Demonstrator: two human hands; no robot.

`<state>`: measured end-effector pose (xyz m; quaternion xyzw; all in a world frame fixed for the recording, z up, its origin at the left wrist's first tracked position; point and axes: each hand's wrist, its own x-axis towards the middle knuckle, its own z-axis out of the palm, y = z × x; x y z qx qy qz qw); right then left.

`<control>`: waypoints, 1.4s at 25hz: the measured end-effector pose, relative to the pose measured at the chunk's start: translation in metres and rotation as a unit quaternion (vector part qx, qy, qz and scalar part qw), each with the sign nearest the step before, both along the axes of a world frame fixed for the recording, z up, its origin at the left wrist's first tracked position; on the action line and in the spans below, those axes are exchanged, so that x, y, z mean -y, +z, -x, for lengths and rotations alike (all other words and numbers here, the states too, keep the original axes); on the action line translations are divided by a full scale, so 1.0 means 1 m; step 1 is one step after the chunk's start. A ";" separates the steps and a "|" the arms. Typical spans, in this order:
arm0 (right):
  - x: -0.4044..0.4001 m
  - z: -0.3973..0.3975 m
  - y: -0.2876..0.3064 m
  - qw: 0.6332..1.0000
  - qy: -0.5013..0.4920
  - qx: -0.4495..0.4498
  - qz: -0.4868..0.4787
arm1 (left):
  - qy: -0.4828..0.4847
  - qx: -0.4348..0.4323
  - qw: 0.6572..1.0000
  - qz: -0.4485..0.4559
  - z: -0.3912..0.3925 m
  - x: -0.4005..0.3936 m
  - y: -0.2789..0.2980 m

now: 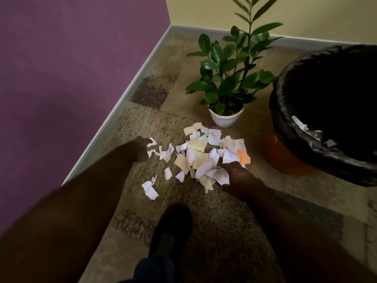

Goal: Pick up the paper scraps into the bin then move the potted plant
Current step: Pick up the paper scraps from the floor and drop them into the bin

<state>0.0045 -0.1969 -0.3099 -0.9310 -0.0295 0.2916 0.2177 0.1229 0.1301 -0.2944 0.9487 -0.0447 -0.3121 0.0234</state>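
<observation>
Early in the task, by the look of it. Inside the round orange bin lined with a black plastic bag (285, 127), only a few white scraps near the front rim (299, 123). On the mottled brown carpet (224, 231), most of the torn white, beige and orange paper scraps (201, 152) lying in a loose heap, with several stray pieces off to its left side. Just behind the heap, nearly touching it, the green leafy plant in a small white pot (225, 117), upright in the corner, apparently not moved yet; bin to its right, close by.

Left hand (140, 149) stretched far forward, fingers at a small white piece on the heap's left edge; closed on it or only touching, cannot tell. Right hand (237, 176) lower, at the heap's near right edge, fingers curled into a bunch of white and beige scraps, seemingly gripping them. Both forearms long and extended, in shadow.
</observation>
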 end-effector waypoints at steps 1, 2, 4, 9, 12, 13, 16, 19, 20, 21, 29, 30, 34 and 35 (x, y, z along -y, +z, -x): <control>-0.004 0.000 -0.010 1.000 0.017 0.006 0.013 | 0.000 -0.008 1.000 -0.001 0.000 -0.010 -0.017; -0.009 -0.001 -0.019 0.999 0.028 0.019 0.022 | 0.012 -0.011 1.000 -0.005 -0.001 -0.018 -0.032; -0.025 -0.007 -0.035 0.998 0.045 0.036 0.038 | 0.049 -0.003 0.999 -0.002 -0.011 -0.030 -0.052; -0.057 -0.026 -0.058 0.994 0.074 0.050 0.068 | 0.157 -0.049 0.986 -0.013 -0.027 -0.067 -0.079; -0.065 -0.036 -0.066 0.997 0.050 0.010 0.061 | 0.192 -0.028 0.981 -0.022 -0.008 -0.076 -0.091; -0.066 -0.038 -0.068 0.997 0.043 0.002 0.063 | 0.175 0.013 0.984 -0.026 -0.003 -0.077 -0.095; -0.068 -0.039 -0.073 0.997 0.031 0.004 0.068 | 0.121 0.096 0.988 -0.010 0.003 -0.074 -0.104; -0.068 -0.040 -0.074 0.998 0.028 -0.004 0.064 | 0.134 0.117 0.984 0.015 -0.007 -0.062 -0.104; -0.068 -0.041 -0.073 0.998 0.024 -0.012 0.063 | 0.171 0.126 0.977 0.019 -0.013 -0.058 -0.101; -0.068 -0.042 -0.072 0.998 0.023 -0.016 0.063 | 0.212 0.144 0.966 0.023 -0.022 -0.054 -0.097; -0.070 -0.041 -0.070 0.995 0.046 0.002 0.088 | 0.091 0.107 0.977 0.158 -0.043 -0.019 -0.112; -0.070 -0.040 -0.070 0.994 0.055 0.010 0.091 | 0.082 0.079 0.985 0.131 -0.038 -0.013 -0.115; -0.074 -0.033 -0.072 0.991 0.079 0.031 0.108 | -0.001 0.056 0.991 0.122 0.000 0.003 -0.122; -0.075 -0.031 -0.073 0.991 0.077 0.026 0.103 | -0.022 0.043 0.992 0.120 0.012 0.007 -0.123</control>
